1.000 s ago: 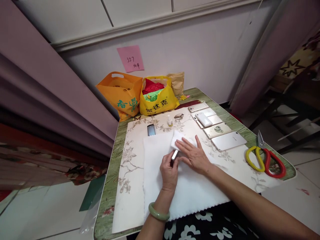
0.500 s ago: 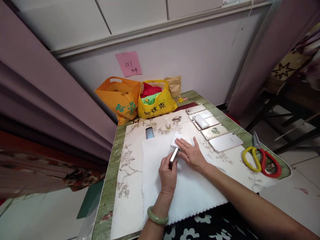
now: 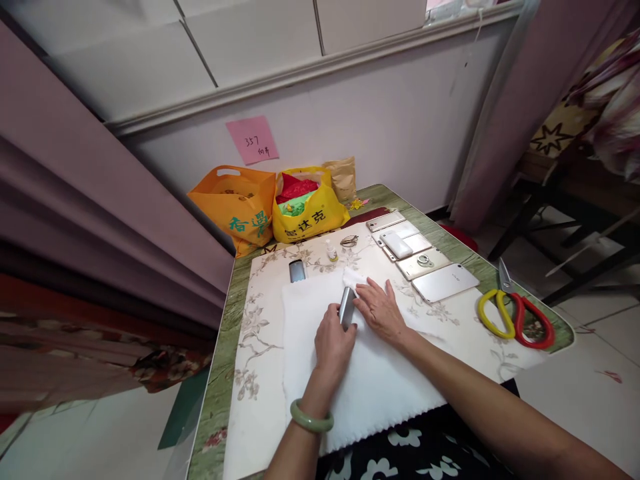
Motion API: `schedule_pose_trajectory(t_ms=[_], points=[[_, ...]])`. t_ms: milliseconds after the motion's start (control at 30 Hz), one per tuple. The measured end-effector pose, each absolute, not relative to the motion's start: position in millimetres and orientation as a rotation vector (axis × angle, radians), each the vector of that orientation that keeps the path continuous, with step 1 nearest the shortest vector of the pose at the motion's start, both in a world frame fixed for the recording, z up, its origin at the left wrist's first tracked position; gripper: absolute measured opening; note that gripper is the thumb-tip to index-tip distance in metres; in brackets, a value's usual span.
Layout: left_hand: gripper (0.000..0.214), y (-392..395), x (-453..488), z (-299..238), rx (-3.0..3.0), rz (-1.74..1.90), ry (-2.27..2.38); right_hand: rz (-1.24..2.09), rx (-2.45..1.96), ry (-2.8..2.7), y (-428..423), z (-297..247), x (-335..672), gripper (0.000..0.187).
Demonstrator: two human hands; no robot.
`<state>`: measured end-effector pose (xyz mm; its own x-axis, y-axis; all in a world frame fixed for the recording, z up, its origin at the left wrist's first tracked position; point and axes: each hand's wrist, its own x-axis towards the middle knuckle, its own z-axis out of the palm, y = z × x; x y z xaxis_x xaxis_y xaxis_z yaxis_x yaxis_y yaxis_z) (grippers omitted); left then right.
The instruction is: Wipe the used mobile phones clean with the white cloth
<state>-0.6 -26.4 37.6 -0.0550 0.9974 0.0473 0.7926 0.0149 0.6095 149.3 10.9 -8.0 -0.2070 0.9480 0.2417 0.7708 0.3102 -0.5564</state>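
My left hand [image 3: 333, 345] is closed round the near end of a silver phone [image 3: 347, 306], tilted up on its edge over a large white cloth [image 3: 370, 380]. My right hand [image 3: 381, 311] lies against the phone's far side, fingers pressed on a small white wipe [image 3: 351, 277]. A green bangle [image 3: 311, 418] sits on my left wrist.
A row of several phones [image 3: 443, 281] lies at the right, and a dark phone [image 3: 297, 270] at the cloth's far corner. Yellow and red scissors [image 3: 515, 314] rest near the table's right edge. A small bottle [image 3: 331, 251], an orange bag [image 3: 235, 207] and a yellow bag [image 3: 306, 212] stand at the back.
The phone has tipped up more onto its edge in my left hand. My right hand has slid a little nearer with the wipe. The view has shifted slightly.
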Motion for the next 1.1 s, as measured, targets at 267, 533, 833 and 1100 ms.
schedule_pose_trajectory(t_ms=[267,533,833,1100], points=[[0.022,9.6,7.4,60.2,1.796,0.326,2.036,0.504,-1.38,-2.071,10.8,-6.4,150.9,0.05],[0.016,23.2,-4.3,42.0,1.495,0.889,1.75,0.474,-1.389,-1.833,16.1,-20.0,150.7,0.035],[0.024,-24.6,-6.4,39.9,1.352,1.383,1.676,0.427,-1.387,-1.633,16.5,-23.6,154.4,0.019],[0.026,-40.7,-11.3,30.1,1.367,1.362,1.737,0.45,-1.349,-1.602,13.2,12.9,150.0,0.019]])
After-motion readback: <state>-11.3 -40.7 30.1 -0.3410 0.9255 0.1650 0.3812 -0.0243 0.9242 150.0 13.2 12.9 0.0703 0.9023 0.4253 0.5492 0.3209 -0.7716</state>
